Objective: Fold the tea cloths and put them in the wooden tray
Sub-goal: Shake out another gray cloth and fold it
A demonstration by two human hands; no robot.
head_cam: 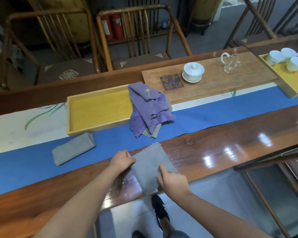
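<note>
Both hands' fingers (127,158) pinch grey cloth (150,162); tray (100,109) beyond.

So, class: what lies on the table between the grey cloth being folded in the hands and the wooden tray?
In the head view, only the blue runner separates the grey cloth from the wooden tray.

Cloth pile (149,110) right of tray (100,109)
</note>
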